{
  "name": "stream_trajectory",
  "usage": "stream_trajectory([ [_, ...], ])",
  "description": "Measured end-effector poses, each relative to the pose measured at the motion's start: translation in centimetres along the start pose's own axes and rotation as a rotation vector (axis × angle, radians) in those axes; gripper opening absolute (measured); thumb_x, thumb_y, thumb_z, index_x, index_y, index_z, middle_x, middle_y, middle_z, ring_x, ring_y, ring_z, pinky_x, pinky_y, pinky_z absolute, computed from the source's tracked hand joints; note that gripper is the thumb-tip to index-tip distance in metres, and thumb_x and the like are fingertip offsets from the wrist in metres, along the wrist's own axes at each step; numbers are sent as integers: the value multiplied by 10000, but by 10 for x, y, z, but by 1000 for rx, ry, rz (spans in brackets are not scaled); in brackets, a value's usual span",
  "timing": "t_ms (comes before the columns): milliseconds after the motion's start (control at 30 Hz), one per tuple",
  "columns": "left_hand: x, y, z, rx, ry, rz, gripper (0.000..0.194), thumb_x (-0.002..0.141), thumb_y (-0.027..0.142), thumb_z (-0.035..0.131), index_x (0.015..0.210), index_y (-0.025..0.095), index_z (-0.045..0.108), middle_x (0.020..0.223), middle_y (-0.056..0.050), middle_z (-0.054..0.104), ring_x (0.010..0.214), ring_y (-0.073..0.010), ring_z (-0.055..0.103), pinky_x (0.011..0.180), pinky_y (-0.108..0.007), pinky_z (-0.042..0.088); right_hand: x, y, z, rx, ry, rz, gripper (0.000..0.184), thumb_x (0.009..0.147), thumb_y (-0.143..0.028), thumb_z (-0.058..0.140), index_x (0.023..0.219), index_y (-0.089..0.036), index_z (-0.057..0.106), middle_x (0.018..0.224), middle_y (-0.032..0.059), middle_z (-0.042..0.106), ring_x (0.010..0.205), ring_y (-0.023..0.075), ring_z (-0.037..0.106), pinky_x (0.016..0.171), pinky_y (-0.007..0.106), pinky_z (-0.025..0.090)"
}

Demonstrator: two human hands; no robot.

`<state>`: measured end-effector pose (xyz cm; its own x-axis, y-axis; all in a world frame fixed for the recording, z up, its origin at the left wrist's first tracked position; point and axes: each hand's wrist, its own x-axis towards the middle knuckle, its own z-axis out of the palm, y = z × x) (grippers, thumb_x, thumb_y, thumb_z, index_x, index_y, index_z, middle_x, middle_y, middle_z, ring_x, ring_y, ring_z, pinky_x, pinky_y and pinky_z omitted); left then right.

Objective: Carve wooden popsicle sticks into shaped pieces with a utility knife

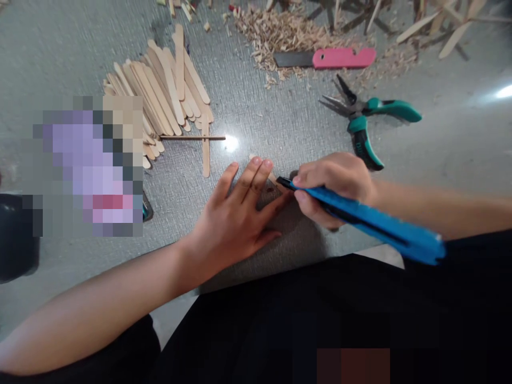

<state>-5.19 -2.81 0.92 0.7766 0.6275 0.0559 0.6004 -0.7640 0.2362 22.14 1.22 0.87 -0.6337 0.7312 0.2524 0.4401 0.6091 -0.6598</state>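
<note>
My right hand (336, 184) grips a blue utility knife (376, 224), its black tip pointing left and down at a wooden craft stick (274, 181) on the table. Fingers stretched and spread, my left hand (240, 213) lies flat on the tabletop and presses over that stick. Only short parts of the stick show, between and beyond the left fingers. The knife tip is close to the left index finger; whether the blade touches the wood I cannot tell.
A pile of craft sticks (152, 90) lies at upper left, with a thin dark stick (192, 138) beside it. Wood shavings (276, 34), a pink-handled knife (344, 58) and green-handled pliers (360, 114) are at upper right. A blurred-out purple object (88, 165) lies left.
</note>
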Motion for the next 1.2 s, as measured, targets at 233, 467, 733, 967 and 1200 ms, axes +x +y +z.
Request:
stream_trajectory([
  [233, 1, -1, -4, -4, -16, 4, 832, 1086, 644, 687, 1757, 194, 487, 1836, -291, 449, 1725, -485, 456, 1404, -635, 357, 7, 0, 5, -70, 57, -90, 143, 996, -266, 723, 1117, -304, 657, 755, -36, 758, 528, 191, 683, 485, 352, 508],
  [467, 1, 2, -3, -34, -45, -38, 873, 1071, 606, 729, 1803, 234, 433, 1874, -268, 398, 1755, -487, 402, 1418, -657, 330, 1, -7, 1, -40, 152, 11, 255, 913, -231, 753, 1150, -310, 700, 746, -39, 766, 506, 193, 694, 482, 344, 549],
  [733, 0, 1, 1, -46, -7, -22, 979, 1051, 629, 757, 1850, 251, 336, 1874, -273, 396, 1754, -480, 407, 1418, -660, 325, 0, -5, 5, 25, 179, 15, 261, 918, -260, 784, 1156, -278, 679, 653, -77, 703, 458, 142, 657, 448, 283, 484],
  [967, 0, 0, 1, -48, -16, -20, 935, 1095, 606, 690, 1869, 258, 297, 1882, -275, 378, 1755, -484, 405, 1423, -668, 315, 0, -4, 6, -4, 139, 66, 167, 982, -354, 744, 1136, -315, 692, 686, -63, 735, 436, 178, 613, 456, 353, 521],
  [1200, -1, 0, 3, -61, -9, -19, 876, 1093, 603, 697, 1834, 255, 387, 1893, -268, 359, 1766, -492, 378, 1429, -678, 309, -4, -4, 1, -16, 12, 172, 153, 1050, -415, 685, 1159, -312, 716, 749, -19, 774, 512, 202, 651, 580, 388, 621],
])
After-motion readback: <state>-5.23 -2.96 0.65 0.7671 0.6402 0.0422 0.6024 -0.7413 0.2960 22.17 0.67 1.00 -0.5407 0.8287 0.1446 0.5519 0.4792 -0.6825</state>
